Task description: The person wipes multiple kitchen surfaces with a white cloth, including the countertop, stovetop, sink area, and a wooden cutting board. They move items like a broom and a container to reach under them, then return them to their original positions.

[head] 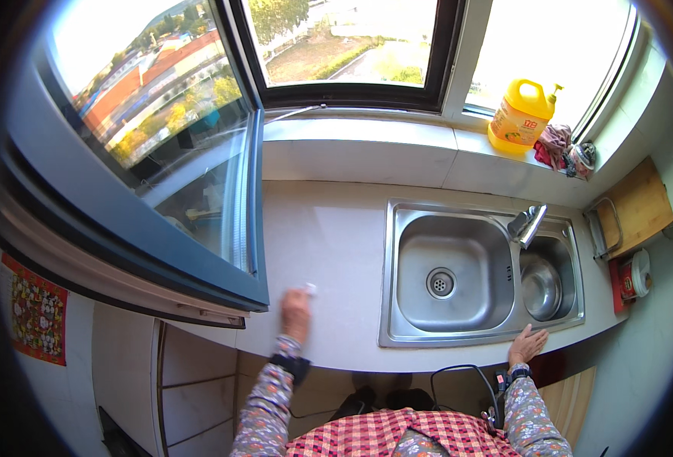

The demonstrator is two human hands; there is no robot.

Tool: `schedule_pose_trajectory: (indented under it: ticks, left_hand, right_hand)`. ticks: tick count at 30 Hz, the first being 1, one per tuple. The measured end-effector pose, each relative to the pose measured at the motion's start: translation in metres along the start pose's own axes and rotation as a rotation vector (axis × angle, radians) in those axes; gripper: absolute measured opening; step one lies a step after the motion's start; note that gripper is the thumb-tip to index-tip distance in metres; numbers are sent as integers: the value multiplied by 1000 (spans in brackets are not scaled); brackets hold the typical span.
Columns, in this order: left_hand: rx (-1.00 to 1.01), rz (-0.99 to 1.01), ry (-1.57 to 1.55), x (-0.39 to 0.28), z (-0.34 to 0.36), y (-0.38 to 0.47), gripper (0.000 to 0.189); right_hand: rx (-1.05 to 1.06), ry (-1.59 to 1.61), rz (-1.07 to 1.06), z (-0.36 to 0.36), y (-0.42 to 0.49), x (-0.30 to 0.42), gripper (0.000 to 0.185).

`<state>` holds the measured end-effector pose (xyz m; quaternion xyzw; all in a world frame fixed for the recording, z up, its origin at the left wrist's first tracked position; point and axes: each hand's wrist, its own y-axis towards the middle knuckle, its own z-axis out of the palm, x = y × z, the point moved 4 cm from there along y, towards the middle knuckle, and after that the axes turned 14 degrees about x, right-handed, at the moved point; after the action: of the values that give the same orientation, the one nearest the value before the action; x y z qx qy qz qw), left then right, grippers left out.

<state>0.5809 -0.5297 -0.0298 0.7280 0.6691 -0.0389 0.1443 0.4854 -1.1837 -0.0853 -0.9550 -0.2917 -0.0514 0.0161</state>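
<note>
My left hand [295, 311] is over the pale countertop [336, 251], left of the sink, with its fingers closed around a small white object [311, 289]. Blur hides what that object is; only one end of it shows past the fingers. At the front rim of the stainless steel double-bowl sink [391, 274], my right hand [527, 345] rests flat with extended fingers and nothing in it. A metal bowl [540, 287] sits in the small right basin, partly below the faucet [526, 225].
An opened window sash [259, 228] juts over the counter's left side. On the sill stand a yellow pump jug [519, 120], bunched cloths [554, 143] and a small pot [583, 159]. A wooden cutting board [636, 203] leans in a rack at right, near a white-lidded container [636, 274].
</note>
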Motion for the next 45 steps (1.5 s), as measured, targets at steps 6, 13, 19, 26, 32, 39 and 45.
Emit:
schedule_pose_trajectory:
  ticks: [6, 13, 19, 26, 32, 39, 45]
  left_hand:
    - [-228, -796, -55, 191, -49, -4, 19]
    - [-289, -831, -229, 127, 5, 74, 23]
    - [-113, -163, -79, -68, 63, 154, 12]
    - [-57, -139, 96, -52, 49, 100, 15]
    - [-154, -508, 111, 64, -11, -17, 17]
    - [-42, -200, 163, -48, -5, -100, 22]
    - [71, 50, 100, -146, 10, -116, 27]
  right_hand:
    - [4, 16, -19, -4, -4, 3, 71]
    - [29, 26, -23, -9, -7, 5, 71]
    - [34, 25, -21, -11, -10, 8, 72]
    - [88, 68, -28, -15, -12, 9, 73]
    - [98, 66, -24, -19, -14, 12, 74]
    - [82, 162, -42, -22, -16, 13, 76]
    - [42, 239, -64, -14, -16, 10, 80]
